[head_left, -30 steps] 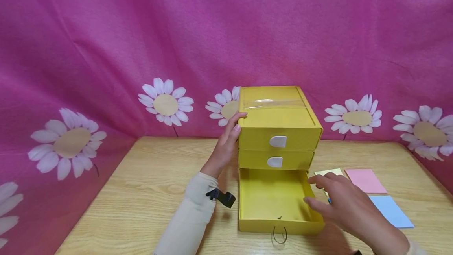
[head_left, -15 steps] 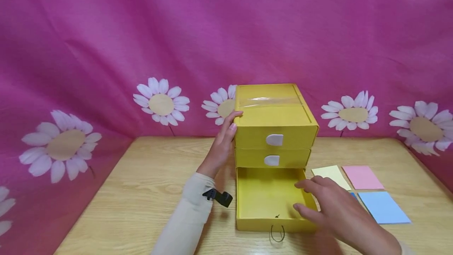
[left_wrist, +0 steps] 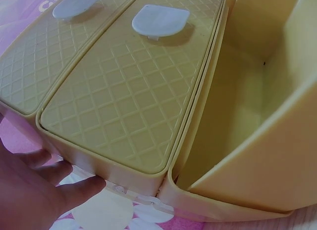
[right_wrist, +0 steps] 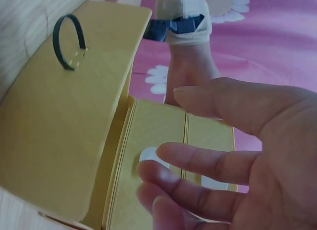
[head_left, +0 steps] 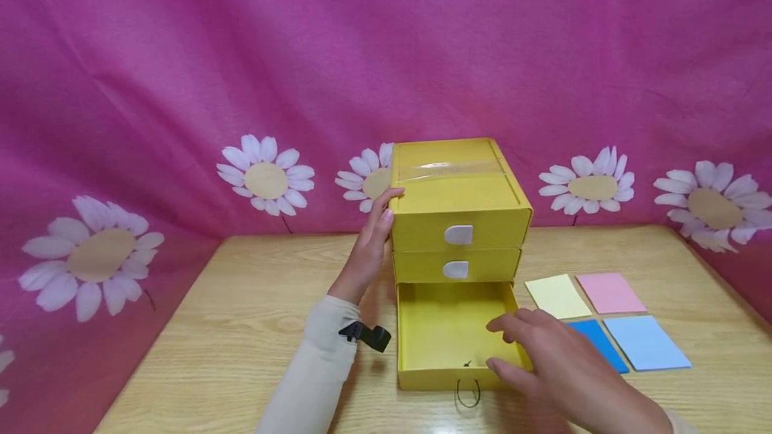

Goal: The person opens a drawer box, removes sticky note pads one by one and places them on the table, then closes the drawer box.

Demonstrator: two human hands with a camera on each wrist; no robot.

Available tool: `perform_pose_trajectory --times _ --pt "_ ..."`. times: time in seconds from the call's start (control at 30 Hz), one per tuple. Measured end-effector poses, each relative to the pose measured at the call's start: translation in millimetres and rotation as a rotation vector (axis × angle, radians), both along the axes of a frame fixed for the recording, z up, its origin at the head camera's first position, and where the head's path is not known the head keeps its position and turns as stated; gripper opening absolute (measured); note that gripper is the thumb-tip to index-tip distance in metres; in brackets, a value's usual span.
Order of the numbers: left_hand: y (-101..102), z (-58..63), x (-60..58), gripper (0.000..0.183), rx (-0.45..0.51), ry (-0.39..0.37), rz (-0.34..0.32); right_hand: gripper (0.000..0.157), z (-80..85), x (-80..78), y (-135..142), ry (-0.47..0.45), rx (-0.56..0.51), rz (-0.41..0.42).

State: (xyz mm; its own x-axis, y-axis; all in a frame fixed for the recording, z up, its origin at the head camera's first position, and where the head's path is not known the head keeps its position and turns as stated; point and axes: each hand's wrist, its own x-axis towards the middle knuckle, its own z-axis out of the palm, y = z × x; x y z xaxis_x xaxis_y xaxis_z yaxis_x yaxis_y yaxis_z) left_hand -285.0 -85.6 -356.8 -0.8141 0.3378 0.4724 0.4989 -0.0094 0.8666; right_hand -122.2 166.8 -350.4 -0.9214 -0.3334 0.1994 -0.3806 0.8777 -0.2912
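A yellow drawer cabinet (head_left: 461, 193) stands on the table with its bottom drawer (head_left: 452, 333) pulled out. The two upper drawers are closed and have white tabs. A thin dark loop (right_wrist: 69, 41) serves as the bottom drawer's pull. My left hand (head_left: 366, 246) rests on the cabinet's left side, fingertips at the top edge; the left wrist view shows its fingers (left_wrist: 81, 190) extended along that side. Over the right wall of the pulled-out drawer hovers my right hand (head_left: 555, 353), fingers spread and slightly bent, holding nothing.
Right of the cabinet lie several sticky-note pads: pale yellow (head_left: 557, 296), pink (head_left: 611, 293), light blue (head_left: 647, 342) and dark blue (head_left: 600, 343), the last partly behind my right hand. A pink flowered cloth (head_left: 338, 72) hangs behind the wooden table (head_left: 253, 307).
My right hand has moved left, from beside the drawer to over its right wall, uncovering the dark blue pad. The left hand stays on the cabinet. The head view has shifted slightly.
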Motion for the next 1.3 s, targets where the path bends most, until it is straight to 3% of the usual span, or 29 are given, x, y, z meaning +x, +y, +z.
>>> perform_pose_trajectory --times 0.13,0.23,0.4,0.6,0.83,1.1,1.3 --pt "-1.2 2.9 1.0 0.044 0.001 -0.022 -0.015 0.034 0.1 2.5 -2.4 -0.031 0.014 0.018" --pt "-1.1 11.6 8.6 0.044 -0.003 -0.035 -0.023 0.032 0.1 4.3 -3.8 -0.047 0.026 0.036" --pt "-0.8 24.5 21.6 0.045 -0.010 -0.036 -0.027 0.030 1.8 4.4 -9.4 -0.189 0.020 0.025" --pt "-0.6 24.1 21.4 0.046 -0.005 -0.030 -0.029 0.031 1.4 -0.2 -14.2 -0.396 -0.003 0.020" --pt "-0.6 24.6 22.1 0.045 0.001 -0.036 -0.031 0.026 -5.2 1.8 -13.9 -0.487 -0.041 0.131" --pt "-0.2 25.4 22.7 0.045 -0.005 -0.037 -0.026 0.020 -23.0 3.6 -18.0 -0.455 0.021 0.263" --pt "-0.5 8.1 5.7 0.044 0.005 -0.035 -0.017 0.022 -35.4 3.7 -20.7 -0.424 0.018 0.343"
